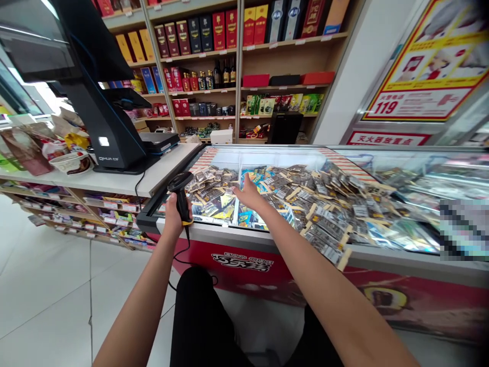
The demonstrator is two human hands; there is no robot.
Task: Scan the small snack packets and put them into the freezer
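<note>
My left hand is wrapped around the grip of a black barcode scanner, holding it at the front left corner of a chest freezer. From the scanner a black cord hangs down past the freezer's red front. My right hand reaches over the freezer top with thumb and fingers apart, and nothing shows in it. Close to its fingertips lie blue packets. Many small dark packets with tan ends are piled across the glass to the right. A smaller heap of packets lies between my hands.
A black point-of-sale terminal stands on the white counter at left, beside a paper bowl. Shelves of boxes and bottles line the back wall. Some packets overhang the freezer's front edge.
</note>
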